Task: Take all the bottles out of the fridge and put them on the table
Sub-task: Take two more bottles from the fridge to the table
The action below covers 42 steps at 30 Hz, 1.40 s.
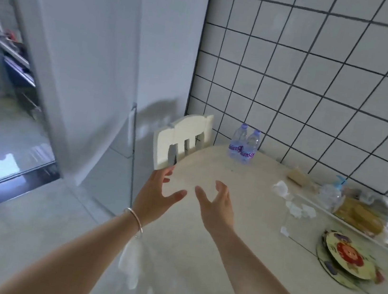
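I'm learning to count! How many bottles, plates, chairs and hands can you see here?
Water bottles: 2 (first bottle, second bottle), standing side by side on the table
Flowered plates: 1 (plate)
Chairs: 1 (chair)
Hands: 2 (left hand, right hand), both empty
Total: 6

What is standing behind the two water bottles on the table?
Behind the two water bottles only the white tiled wall shows. They stand near the far edge of the table. The wall directly behind them is covered.
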Motion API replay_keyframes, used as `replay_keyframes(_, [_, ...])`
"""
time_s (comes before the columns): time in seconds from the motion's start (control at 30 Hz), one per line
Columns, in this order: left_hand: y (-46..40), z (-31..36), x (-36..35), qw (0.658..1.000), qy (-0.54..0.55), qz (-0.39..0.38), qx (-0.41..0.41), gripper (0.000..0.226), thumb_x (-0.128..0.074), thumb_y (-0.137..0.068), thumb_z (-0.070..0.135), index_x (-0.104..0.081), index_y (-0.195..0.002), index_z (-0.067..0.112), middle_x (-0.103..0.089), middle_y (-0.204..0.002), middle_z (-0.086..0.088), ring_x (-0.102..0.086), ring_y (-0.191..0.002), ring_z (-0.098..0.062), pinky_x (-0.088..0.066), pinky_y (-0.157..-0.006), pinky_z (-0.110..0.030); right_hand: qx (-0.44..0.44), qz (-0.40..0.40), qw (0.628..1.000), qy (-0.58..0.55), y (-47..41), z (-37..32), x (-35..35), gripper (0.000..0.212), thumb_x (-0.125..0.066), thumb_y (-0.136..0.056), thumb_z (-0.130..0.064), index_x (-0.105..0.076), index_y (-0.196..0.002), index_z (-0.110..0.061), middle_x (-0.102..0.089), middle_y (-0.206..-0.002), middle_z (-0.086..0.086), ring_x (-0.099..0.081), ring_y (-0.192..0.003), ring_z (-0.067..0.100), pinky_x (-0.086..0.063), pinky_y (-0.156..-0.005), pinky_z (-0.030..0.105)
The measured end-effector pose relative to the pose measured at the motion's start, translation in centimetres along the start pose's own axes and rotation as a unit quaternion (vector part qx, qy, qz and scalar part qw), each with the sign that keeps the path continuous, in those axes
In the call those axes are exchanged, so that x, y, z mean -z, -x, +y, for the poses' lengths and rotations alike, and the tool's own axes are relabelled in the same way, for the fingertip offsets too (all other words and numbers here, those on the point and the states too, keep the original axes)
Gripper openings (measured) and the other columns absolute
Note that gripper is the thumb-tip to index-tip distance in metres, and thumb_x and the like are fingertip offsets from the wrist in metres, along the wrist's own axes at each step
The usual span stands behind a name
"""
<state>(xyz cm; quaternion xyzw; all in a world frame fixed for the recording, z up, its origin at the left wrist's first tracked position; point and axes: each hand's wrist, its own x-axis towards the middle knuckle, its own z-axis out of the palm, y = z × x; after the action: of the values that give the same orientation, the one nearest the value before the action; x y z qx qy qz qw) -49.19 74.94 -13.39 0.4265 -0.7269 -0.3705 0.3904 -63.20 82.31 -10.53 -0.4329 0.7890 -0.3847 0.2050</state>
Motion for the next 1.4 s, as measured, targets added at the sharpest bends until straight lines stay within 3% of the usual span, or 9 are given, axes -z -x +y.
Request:
replay_keyframes(0.2, [7.5,-2.1,8.0,0.998,-0.004,0.053,0.031,0.066,-0.070,-0.078,0.040,-0.039,-0.134,0.024,-0.045,-0.129,0.008,-0.049,-0.114,-0.009,-0.045,-0.097,-0.034,0.033,-0.074,0.996,-0.028,7.6,-4.2,-5.8,0.068,-0.050,-0.087,-0.053,-0.027,-0.143,-0.021,-0.031,-0.150,-0.004,-0.033,-0.136,0.017,-0.031,-0.109,0.035])
replay_keyframes(0.47, [16.7,-6.8,27.5,0.987,-0.043,0.154,0.021,0.056,-0.071,-0.076,0.033,-0.043,-0.124,0.030,-0.053,-0.125,0.003,-0.056,-0.107,-0.011,-0.050,-0.086,-0.029,0.086,-0.189,0.969,-0.134,17.4,-15.8,-17.9,0.060,-0.058,-0.085,-0.046,-0.036,-0.135,-0.021,-0.048,-0.132,0.002,-0.049,-0.116,0.018,-0.041,-0.102,0.038])
replay_keyframes(0.6, [20.5,-8.9,36.6,0.978,-0.057,0.196,0.043,0.060,-0.072,-0.077,0.030,-0.044,-0.129,0.021,-0.052,-0.126,-0.001,-0.056,-0.104,-0.011,-0.045,-0.080,-0.019,0.106,-0.210,0.958,-0.166,21.9,-22.3,-24.5,0.058,-0.059,-0.086,-0.042,-0.037,-0.134,-0.017,-0.049,-0.130,0.006,-0.049,-0.108,0.016,-0.042,-0.094,0.032])
replay_keyframes(0.73, [21.0,-10.2,44.2,0.970,-0.045,0.236,0.039,0.061,-0.072,-0.078,0.025,-0.043,-0.130,0.017,-0.052,-0.124,-0.004,-0.057,-0.106,-0.018,-0.050,-0.086,-0.027,0.140,-0.207,0.954,-0.168,24.0,-27.6,-29.1,0.055,-0.060,-0.086,-0.038,-0.040,-0.132,-0.015,-0.052,-0.128,0.007,-0.052,-0.108,0.019,-0.043,-0.095,0.034])
replay_keyframes(0.83, [19.7,-11.2,48.3,0.963,-0.048,0.261,0.041,0.061,-0.071,-0.078,0.030,-0.042,-0.131,0.017,-0.051,-0.121,0.001,-0.056,-0.104,-0.014,-0.045,-0.077,-0.013,0.177,-0.214,0.948,-0.155,24.2,-30.4,-31.9,0.056,-0.060,-0.087,-0.039,-0.037,-0.133,-0.018,-0.050,-0.130,0.004,-0.053,-0.113,0.021,-0.045,-0.097,0.036])
replay_keyframes(1.17, [7.6,-18.7,56.8,0.962,-0.064,0.263,0.036,0.058,-0.066,-0.082,0.030,-0.039,-0.132,0.017,-0.052,-0.132,-0.007,-0.053,-0.105,-0.011,-0.042,-0.072,-0.008,0.200,-0.188,0.951,-0.141,13.1,-38.8,-42.7,0.064,-0.058,-0.086,-0.048,-0.033,-0.137,-0.019,-0.046,-0.137,0.007,-0.049,-0.122,0.024,-0.042,-0.102,0.041])
replay_keyframes(1.4, [-7.5,-21.5,61.4,0.970,-0.054,0.235,0.011,0.057,-0.064,-0.084,0.030,-0.038,-0.133,0.018,-0.054,-0.126,-0.007,-0.058,-0.102,-0.016,-0.045,-0.082,-0.020,0.176,-0.163,0.957,-0.163,0.6,-46.3,-48.8,0.061,-0.056,-0.087,-0.047,-0.033,-0.137,-0.020,-0.046,-0.136,0.005,-0.049,-0.119,0.022,-0.042,-0.096,0.035])
